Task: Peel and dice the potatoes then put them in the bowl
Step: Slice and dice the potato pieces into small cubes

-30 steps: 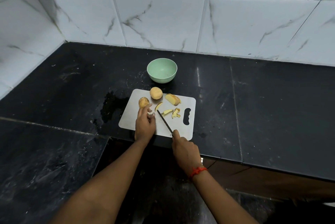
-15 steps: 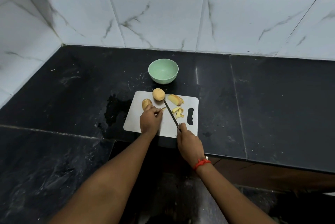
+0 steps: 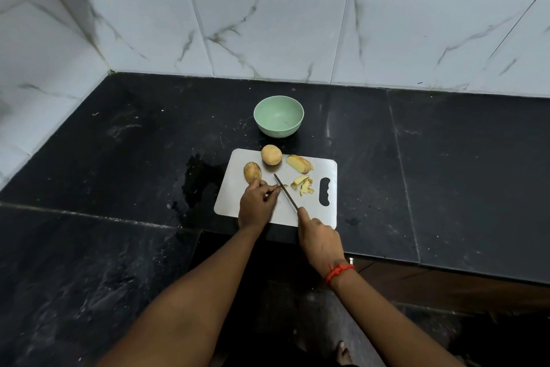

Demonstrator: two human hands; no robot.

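On the cutting board [image 3: 315,212], the left hand [image 3: 257,203] is pinching a small potato piece [image 3: 282,186] with curled fingers. The right hand [image 3: 320,240] is gripping the knife [image 3: 285,191], its blade lying beside that piece. Two whole potatoes [image 3: 271,154] are sitting near the board's far edge, and the bowl [image 3: 279,115] is standing just beyond it.

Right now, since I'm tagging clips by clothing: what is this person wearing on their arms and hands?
No sleeves, gloves or watch show on either arm. The left hand wears nothing that can be seen. The right hand has a red thread band tied round its wrist.
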